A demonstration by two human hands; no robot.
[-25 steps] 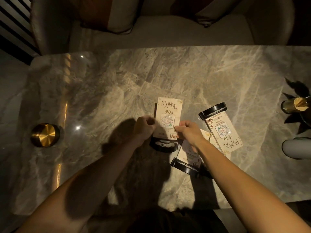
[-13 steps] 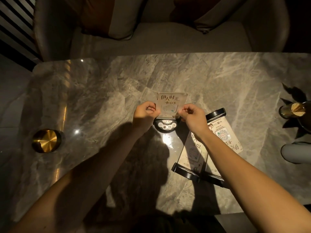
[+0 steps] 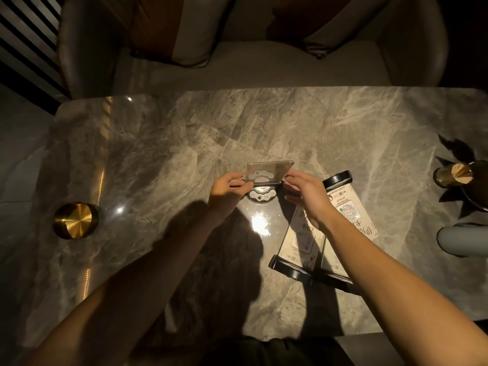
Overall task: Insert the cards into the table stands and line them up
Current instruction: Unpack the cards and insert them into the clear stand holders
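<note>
A clear table stand (image 3: 269, 170) with a cream card in it stands upright on its black base near the middle of the marble table (image 3: 163, 159), seen almost edge-on from above. My left hand (image 3: 228, 187) pinches its left edge. My right hand (image 3: 307, 198) touches its right edge with the fingertips, the thumb spread a little below. Right of my hands, three more stands lie flat with cards in them: one marked 02 (image 3: 302, 240), a second (image 3: 334, 262) partly hidden under my forearm, and a third (image 3: 348, 210) with its black base turned away.
A round black call-button unit (image 3: 261, 196) sits just in front of the upright stand. A gold round object (image 3: 74, 220) lies at the left. A dark vase (image 3: 459, 175) and a grey cylinder (image 3: 462, 239) stand at the right edge. A sofa (image 3: 250, 64) lies beyond the table.
The stand with card 03 was tipped up from lying flat and moved away from me. It now stands upright behind the call-button unit, both hands still at its sides.
</note>
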